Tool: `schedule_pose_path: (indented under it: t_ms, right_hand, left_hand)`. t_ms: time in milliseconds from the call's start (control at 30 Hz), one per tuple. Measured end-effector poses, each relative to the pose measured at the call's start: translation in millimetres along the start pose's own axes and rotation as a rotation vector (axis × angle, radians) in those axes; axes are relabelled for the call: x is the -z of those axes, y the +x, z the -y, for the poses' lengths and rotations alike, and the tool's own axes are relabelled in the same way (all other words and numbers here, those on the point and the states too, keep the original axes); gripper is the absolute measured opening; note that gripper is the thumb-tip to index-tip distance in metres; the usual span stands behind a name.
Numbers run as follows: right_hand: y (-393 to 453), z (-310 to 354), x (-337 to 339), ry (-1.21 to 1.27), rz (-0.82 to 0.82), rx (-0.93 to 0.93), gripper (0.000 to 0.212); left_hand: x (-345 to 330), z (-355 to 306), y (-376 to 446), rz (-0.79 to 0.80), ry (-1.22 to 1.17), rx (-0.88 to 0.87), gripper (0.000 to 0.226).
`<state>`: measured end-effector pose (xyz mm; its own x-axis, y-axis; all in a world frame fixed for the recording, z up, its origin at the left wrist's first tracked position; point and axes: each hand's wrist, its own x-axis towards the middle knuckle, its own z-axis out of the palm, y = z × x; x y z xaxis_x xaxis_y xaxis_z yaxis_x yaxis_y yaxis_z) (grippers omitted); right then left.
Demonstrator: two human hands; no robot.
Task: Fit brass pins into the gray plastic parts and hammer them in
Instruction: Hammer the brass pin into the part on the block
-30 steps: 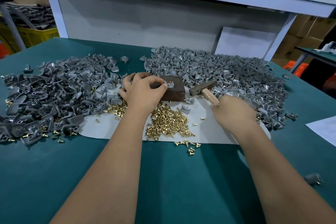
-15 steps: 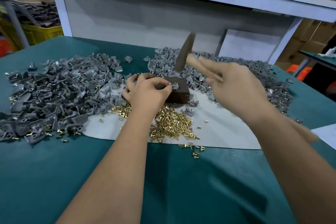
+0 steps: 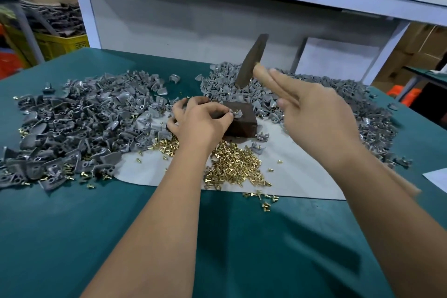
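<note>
Hammer (image 3: pixel 251 60): raised and tilted above the block, its dark head blurred; the right hand (image 3: pixel 314 116) carries its wooden handle with two fingers laid straight along it. Whether thumb and the other fingers wrap the handle underneath cannot be told from here.
Reason for the lift: judged as the top of a swing, aimed at the part beyond the left fingertips.
Left hand (image 3: pixel 200 121): fingers curled tight, thumb and forefinger pinching a gray plastic part (image 3: pixel 236 113) flat on the top of the dark block (image 3: pixel 242 118); a glint of brass shows at the fingertips, likely the pin being steadied upright.
Reason for the pinch: it keeps the small part from skidding on the hard block, which serves as an anvil; the fingertips sit just beside the strike point, so a miss would land on them.
Brass pins (image 3: pixel 232 164): loose heap just behind the left wrist, on the pale sheet (image 3: pixel 302 176), within easy reach for the next pick.
Gray parts, left heap (image 3: pixel 72 123): beyond the left knuckles, outward.
Gray parts, right heap (image 3: pixel 326 94): under and past the right hand.
Containers: none on the table (image 3: pixel 72 237); a yellow crate (image 3: pixel 60 43) far left, its contents unclear.
</note>
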<state>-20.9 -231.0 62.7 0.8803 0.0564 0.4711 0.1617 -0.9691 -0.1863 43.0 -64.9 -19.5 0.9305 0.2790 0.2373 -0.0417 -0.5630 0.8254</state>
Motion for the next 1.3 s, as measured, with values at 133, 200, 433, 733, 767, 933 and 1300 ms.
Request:
schedule_pose_path:
  t_ms: [133,200,433,733,767,933,1300]
  right_hand:
    - [-2,-1,-6,-0.044,0.14,-0.025,0.053]
    - [-3,-1,-7,0.007,0.042,-0.069,0.053]
    - [-6,-3,-9,-0.028,0.065,-0.032,0.054]
    - [-15,-3,-15,-0.008,0.094,-0.086,0.053]
    - [-15,-4,-15,0.018,0.059,-0.106,0.053]
    - [-16,0,-9,0.056,-0.093,-0.077,0.055]
    - [-13,2,-7,-0.071,0.143,-0.015,0.054]
  left_hand:
    - [1,1,-1,-0.004,-0.003,-0.023,0.022]
    - [1,1,-1,-0.01,-0.016,-0.019,0.022]
    - [0,1,-1,-0.006,0.01,-0.019,0.021]
    - [0,2,0,0.014,0.016,-0.024,0.017]
    - [1,1,1,0.016,0.009,-0.022,0.017]
    - [0,0,0,-0.01,-0.003,-0.025,0.024]
    - [-1,3,1,-0.02,0.005,-0.035,0.019]
